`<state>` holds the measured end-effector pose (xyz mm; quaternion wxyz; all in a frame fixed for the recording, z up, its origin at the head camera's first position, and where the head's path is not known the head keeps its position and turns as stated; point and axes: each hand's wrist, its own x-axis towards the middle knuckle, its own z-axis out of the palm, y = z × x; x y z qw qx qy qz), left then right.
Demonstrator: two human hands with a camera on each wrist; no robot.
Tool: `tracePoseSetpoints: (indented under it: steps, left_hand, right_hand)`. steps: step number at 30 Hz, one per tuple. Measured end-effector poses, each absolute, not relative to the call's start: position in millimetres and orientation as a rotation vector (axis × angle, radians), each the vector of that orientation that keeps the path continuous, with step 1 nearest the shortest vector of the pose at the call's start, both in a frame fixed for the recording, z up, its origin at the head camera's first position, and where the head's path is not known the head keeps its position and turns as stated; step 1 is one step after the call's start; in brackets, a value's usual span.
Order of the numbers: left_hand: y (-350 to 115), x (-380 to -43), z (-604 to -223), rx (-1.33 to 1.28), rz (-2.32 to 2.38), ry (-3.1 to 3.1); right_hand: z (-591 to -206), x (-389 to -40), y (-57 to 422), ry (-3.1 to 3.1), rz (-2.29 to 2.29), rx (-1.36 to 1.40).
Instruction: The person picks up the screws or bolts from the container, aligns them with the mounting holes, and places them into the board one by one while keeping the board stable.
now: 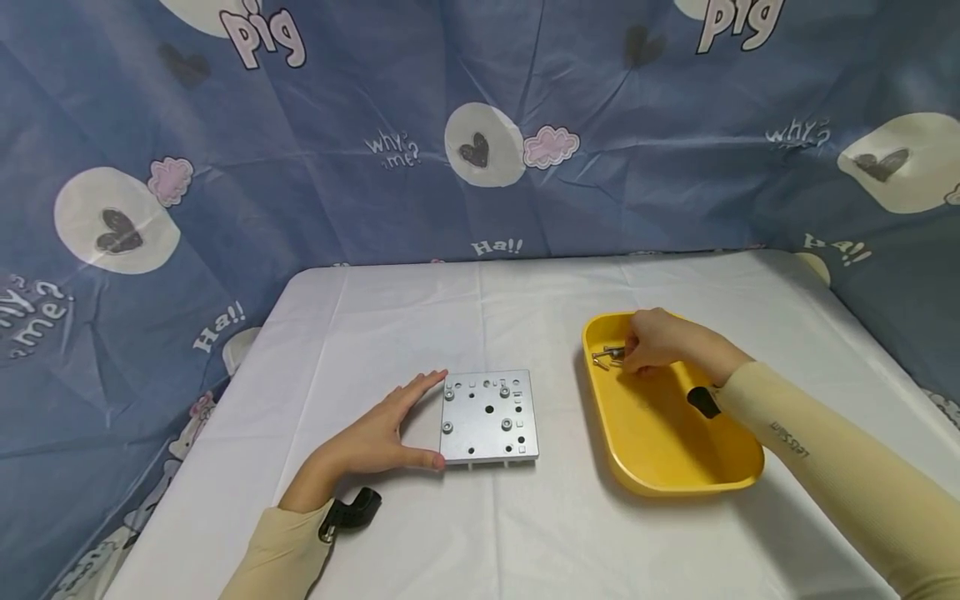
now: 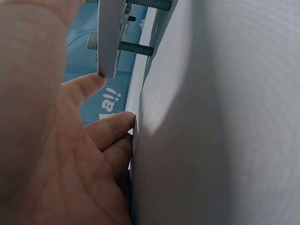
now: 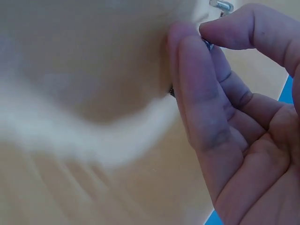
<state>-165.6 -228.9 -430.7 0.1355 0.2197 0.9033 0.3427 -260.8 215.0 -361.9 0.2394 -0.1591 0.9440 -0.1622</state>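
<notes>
A square silver metal plate [image 1: 487, 442] with holes and several socket-head screws [image 1: 507, 424] in it stands on the table, raised off the cloth. Threaded shanks [image 2: 136, 48] stick out beneath it in the left wrist view. My left hand [image 1: 378, 437] touches the plate's left side, thumb near the front corner and index finger at the back corner, fingers spread and fairly straight. Inside the yellow tray [image 1: 652, 483], my right hand [image 1: 660, 340] pinches a small metal screw [image 3: 207, 44] between thumb and fingertips. That screw is mostly hidden by the fingers.
More loose screws [image 1: 602, 360] lie at the tray's far left end, beside my right hand. White cloth [image 1: 390, 325] covers the table. A blue patterned curtain [image 1: 360, 200] hangs behind and along the sides.
</notes>
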Motion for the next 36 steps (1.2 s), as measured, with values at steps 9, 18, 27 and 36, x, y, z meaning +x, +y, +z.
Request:
tracePoseSetpoints:
  steps: [9, 18, 27, 36]
  left_hand:
    - [-229, -166, -432, 0.633, 0.982, 2.62]
    - [-229, -166, -431, 0.634, 0.983, 2.619]
    - [-229, -167, -432, 0.635, 0.983, 2.622]
    - [-229, -167, -432, 0.647, 0.99, 2.62]
  right_hand:
    - [-355, -261, 220, 2.551, -0.607, -0.455]
    - [-349, -264, 226, 2.545, -0.742, -0.416]
    - [-345, -266, 229, 2.5, -0.843, -0.443]
    - [-341, -268, 227, 2.433, -0.966, -0.431]
